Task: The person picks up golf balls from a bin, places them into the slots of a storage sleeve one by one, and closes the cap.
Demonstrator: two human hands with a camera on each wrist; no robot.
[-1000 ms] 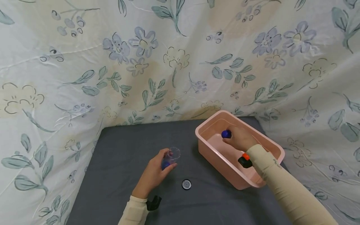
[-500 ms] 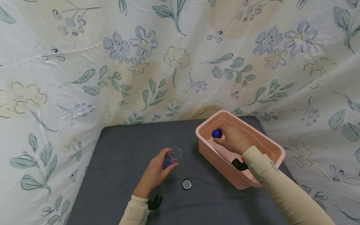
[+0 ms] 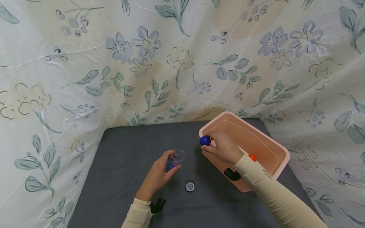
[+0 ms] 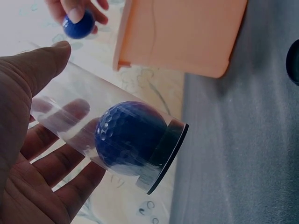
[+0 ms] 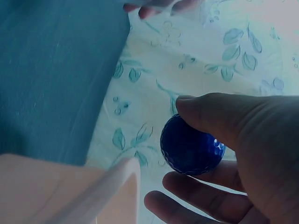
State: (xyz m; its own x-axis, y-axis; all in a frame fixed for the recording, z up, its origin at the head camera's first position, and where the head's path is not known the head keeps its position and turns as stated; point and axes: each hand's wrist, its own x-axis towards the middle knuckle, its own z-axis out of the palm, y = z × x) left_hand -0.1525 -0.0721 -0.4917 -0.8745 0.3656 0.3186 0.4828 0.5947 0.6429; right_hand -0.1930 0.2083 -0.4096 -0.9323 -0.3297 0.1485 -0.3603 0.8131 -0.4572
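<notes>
My left hand (image 3: 157, 172) grips a clear plastic tube (image 4: 79, 88) above the table. Inside the tube, a blue golf ball (image 4: 128, 135) sits against the dark cap (image 4: 170, 154) that closes its lower end. The tube's other end, in the head view, is a round open rim. My right hand (image 3: 225, 147) pinches a second blue golf ball (image 5: 189, 147) between thumb and fingers. That ball is over the left rim of the pink bin (image 3: 256, 136), to the right of the tube and apart from it.
An orange ball (image 3: 252, 157) lies in the bin, partly hidden by the right sleeve. A small round dark-rimmed cap (image 3: 189, 186) rests on the dark grey table (image 3: 131, 148) near the left hand. Floral cloth (image 3: 182, 63) hangs behind the table.
My right hand has carried the blue golf ball leftward, from inside the bin to over its left rim. The left hand with the tube has stayed almost still.
</notes>
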